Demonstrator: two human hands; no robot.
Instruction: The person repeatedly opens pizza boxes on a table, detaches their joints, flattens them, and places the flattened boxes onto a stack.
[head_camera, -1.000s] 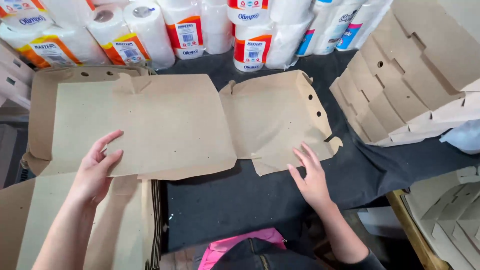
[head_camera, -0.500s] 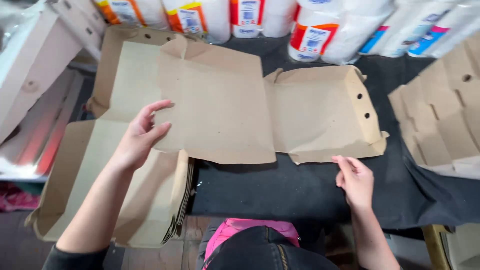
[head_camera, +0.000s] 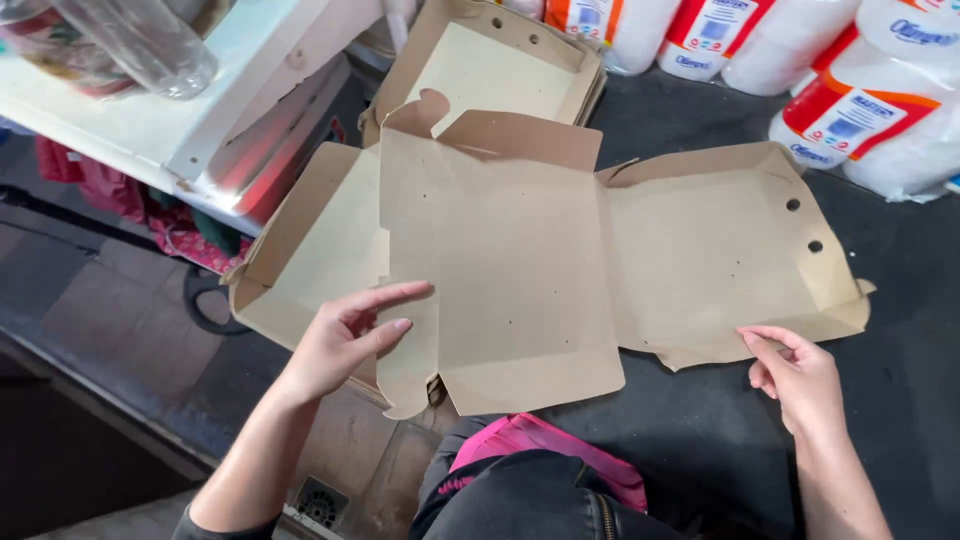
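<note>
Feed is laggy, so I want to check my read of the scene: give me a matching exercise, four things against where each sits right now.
Things:
1. left hand
2. right hand
3. rolls
4. stack of blanks

Places:
A. at the near right edge of the open box blank
B. far right, at the back of the dark table
C. under the open blank's left side
D. on the open blank's near left flap

Pairs: 1-D, 2-A, 3-B, 4-C
</note>
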